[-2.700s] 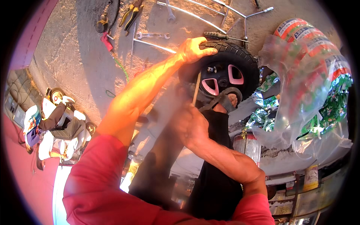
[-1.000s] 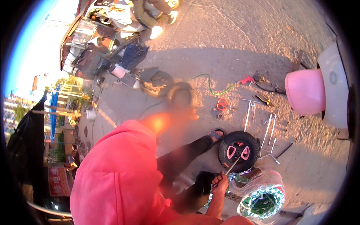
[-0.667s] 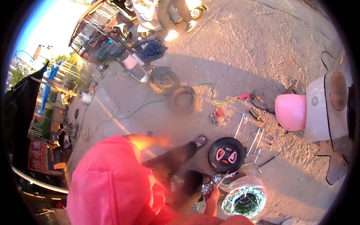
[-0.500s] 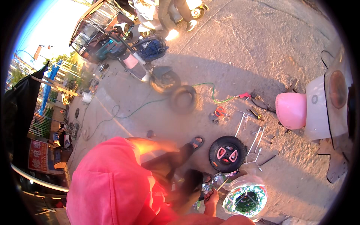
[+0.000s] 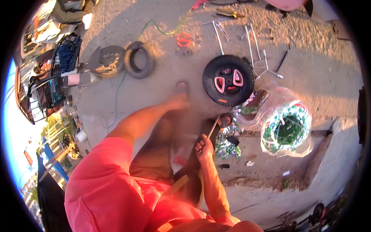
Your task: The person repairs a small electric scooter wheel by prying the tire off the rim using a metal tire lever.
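My right hand (image 5: 204, 147) is closed around a thin, straight rod (image 5: 213, 127), which slants up toward my sandalled foot (image 5: 224, 120). Motion blurs my left hand (image 5: 178, 102), reaching out over the ground by my other foot (image 5: 181, 87); its fingers cannot be made out. Just beyond my right hand lies a small wheel with a black tyre (image 5: 211, 75) and pink trim on its hub. Crumpled silver-green foil wrap (image 5: 228, 149) is spread beside my foot. A ring-shaped bundle (image 5: 268, 135) in green and silver foil, with clear plastic around it, rests to the right.
Orange-handled scissors (image 5: 183, 40), pliers (image 5: 230, 13) and a cross-shaped wrench (image 5: 266, 69) lie beyond the wheel. A loose tyre (image 5: 148, 62) is left of them, against a scooter's front wheel (image 5: 112, 58). A green hose (image 5: 158, 28) trails over the ground. A concrete ledge (image 5: 336, 154) borders the right.
My view has swung round to the right and closer to the wheel. My left hand has reached farther forward. The right hand keeps hold of the rod.
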`<action>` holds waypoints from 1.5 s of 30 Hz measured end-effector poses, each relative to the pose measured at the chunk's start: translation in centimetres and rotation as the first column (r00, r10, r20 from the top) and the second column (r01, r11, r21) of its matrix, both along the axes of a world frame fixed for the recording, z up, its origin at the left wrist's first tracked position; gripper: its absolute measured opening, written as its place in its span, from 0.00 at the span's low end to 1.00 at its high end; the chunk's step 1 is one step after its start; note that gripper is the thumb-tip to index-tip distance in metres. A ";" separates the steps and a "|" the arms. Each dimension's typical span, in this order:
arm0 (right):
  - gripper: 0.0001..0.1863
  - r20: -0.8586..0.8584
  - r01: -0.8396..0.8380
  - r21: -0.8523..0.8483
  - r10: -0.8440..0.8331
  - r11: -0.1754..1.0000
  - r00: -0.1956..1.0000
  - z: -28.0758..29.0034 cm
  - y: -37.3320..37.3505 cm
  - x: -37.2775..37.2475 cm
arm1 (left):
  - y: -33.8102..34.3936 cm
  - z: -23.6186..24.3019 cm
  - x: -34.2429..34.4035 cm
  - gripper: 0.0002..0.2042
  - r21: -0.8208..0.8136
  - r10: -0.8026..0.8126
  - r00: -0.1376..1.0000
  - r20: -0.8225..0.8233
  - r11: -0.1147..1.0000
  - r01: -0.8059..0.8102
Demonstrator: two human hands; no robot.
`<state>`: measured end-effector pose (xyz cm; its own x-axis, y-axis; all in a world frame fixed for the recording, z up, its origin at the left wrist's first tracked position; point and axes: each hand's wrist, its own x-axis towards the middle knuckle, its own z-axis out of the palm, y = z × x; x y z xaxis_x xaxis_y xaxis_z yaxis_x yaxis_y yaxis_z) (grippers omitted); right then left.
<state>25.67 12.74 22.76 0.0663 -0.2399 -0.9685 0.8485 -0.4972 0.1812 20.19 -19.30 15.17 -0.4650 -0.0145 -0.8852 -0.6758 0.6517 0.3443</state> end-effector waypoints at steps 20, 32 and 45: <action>0.20 -0.289 -0.139 0.931 0.914 0.338 0.287 -31.0 13.0 -18.7 | 5.6 -22.5 -13.6 0.47 -0.054 0.506 0.826 -0.248 0.844 -0.534; 0.06 -0.555 0.032 0.494 0.287 0.869 0.781 -29.3 9.0 -22.4 | 2.9 -20.9 -12.2 0.48 0.304 0.731 0.679 -0.062 0.662 -0.685; 0.11 -0.435 0.000 0.411 0.196 0.912 0.879 -28.5 2.0 -12.8 | -5.8 -18.8 -8.8 0.40 0.262 0.616 0.768 -0.177 0.781 -0.566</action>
<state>12.84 14.78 -5.76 -0.4039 0.1442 -0.9034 0.8321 -0.3524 -0.4282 11.40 -25.05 -3.62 -0.6139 -0.2084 -0.7614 -0.7849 0.0583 0.6169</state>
